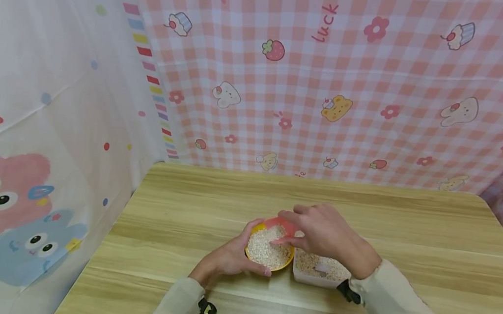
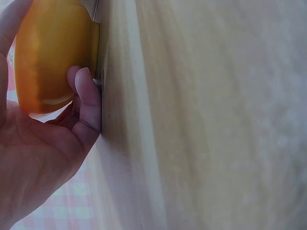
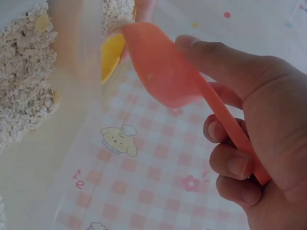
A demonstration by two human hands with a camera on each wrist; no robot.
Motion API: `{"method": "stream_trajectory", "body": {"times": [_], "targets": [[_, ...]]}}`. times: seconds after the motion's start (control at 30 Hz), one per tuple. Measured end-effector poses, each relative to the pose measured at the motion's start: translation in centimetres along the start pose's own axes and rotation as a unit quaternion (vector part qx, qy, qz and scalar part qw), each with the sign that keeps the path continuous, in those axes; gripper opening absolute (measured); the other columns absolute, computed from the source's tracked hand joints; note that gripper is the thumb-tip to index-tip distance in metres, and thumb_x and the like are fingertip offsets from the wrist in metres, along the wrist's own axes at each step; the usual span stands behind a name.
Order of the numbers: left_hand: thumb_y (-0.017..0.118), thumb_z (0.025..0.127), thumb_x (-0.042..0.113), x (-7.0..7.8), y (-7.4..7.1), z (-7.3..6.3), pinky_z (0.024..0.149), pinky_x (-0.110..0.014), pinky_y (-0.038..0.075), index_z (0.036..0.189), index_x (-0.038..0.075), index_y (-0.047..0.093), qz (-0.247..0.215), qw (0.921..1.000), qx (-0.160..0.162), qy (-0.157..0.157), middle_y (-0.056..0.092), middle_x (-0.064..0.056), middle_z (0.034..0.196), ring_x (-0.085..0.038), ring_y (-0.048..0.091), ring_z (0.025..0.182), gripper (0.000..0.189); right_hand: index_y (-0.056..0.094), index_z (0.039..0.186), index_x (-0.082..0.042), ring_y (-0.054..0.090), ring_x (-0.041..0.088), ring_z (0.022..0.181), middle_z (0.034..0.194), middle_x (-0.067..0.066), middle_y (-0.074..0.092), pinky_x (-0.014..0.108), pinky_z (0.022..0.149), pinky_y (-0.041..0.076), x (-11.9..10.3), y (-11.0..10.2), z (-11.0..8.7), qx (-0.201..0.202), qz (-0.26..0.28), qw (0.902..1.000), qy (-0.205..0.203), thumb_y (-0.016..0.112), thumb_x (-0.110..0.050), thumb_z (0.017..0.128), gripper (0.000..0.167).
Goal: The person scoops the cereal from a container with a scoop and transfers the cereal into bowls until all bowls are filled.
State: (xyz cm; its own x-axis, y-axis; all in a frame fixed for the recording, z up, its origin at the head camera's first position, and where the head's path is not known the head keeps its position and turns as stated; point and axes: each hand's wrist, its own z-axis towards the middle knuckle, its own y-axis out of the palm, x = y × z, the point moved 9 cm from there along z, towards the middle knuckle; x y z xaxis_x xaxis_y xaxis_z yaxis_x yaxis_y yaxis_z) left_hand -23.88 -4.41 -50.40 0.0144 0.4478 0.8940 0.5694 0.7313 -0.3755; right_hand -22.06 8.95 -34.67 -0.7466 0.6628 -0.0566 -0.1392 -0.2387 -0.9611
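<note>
A yellow bowl [image 1: 285, 266] full of rolled oats [image 1: 266, 249] sits near the middle of the table. My left hand [image 1: 237, 255] holds it from the left, thumb on the near side and fingers around the far side. In the left wrist view, fingers curl under the orange-yellow wall of the bowl [image 2: 53, 52], close to the tabletop. My right hand [image 1: 323, 231] grips a coral-red scoop [image 3: 165, 69] by its handle. The scoop is tilted over the bowl's far right side, its tip at the oats. Its inside is partly hidden.
Right of the bowl stands a translucent rectangular container [image 1: 312, 280] holding more oats [image 3: 24, 76], partly under my right forearm. The wood-grain table [image 1: 186, 196] meets a pink checked cloth [image 1: 245, 127] at the back. A white printed cloth [image 1: 80, 138] hangs at left.
</note>
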Motion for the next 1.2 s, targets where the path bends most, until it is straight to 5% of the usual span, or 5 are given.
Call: {"method": "stream_trajectory", "body": {"times": [0.3,0.47,0.93,1.2], "targets": [[0.092,0.069,0.033,0.1,0.0,-0.2,0.108,-0.053,0.034,0.152,0.047,0.016,-0.006,1.0,0.003,-0.001,0.046,-0.007,0.144,-0.023,0.052,0.12,0.113,0.073,0.113,-0.012,0.043,0.008,0.048,0.075,0.0,0.061,0.023,0.045,0.04,-0.7,-0.6,0.0,0.027,-0.069,0.9968,-0.031,0.084,-0.042,0.076,0.049],[0.091,0.07,0.032,0.2,-0.1,-0.2,0.109,-0.053,0.034,0.153,0.043,0.016,-0.003,1.0,0.004,0.002,0.047,-0.006,0.144,-0.023,0.051,0.121,0.113,0.072,0.113,-0.012,0.046,0.009,0.048,0.075,0.0,0.062,0.025,0.046,0.044,-0.9,-1.2,-0.4,0.044,-0.092,0.994,-0.038,0.088,-0.039,0.072,0.052],[0.093,0.067,0.035,0.4,-0.1,0.0,0.111,-0.058,0.031,0.156,0.035,0.014,0.012,0.9999,0.007,0.006,0.044,-0.013,0.147,-0.03,0.047,0.129,0.118,0.071,0.118,-0.016,0.038,0.002,0.052,0.078,-0.004,0.062,0.021,0.049,0.035,2.4,-3.5,-4.9,0.057,-0.022,0.9975,0.035,0.086,-0.038,0.074,0.052],[0.092,0.067,0.037,0.1,-0.2,-0.1,0.11,-0.059,0.032,0.156,0.035,0.015,0.023,0.9997,0.01,-0.003,0.042,-0.012,0.15,-0.03,0.044,0.131,0.118,0.071,0.118,-0.017,0.049,0.003,0.053,0.085,0.002,0.069,0.024,0.049,0.04,4.1,-3.2,-8.0,0.03,-0.025,0.9963,0.076,0.086,-0.04,0.072,0.054]]}}
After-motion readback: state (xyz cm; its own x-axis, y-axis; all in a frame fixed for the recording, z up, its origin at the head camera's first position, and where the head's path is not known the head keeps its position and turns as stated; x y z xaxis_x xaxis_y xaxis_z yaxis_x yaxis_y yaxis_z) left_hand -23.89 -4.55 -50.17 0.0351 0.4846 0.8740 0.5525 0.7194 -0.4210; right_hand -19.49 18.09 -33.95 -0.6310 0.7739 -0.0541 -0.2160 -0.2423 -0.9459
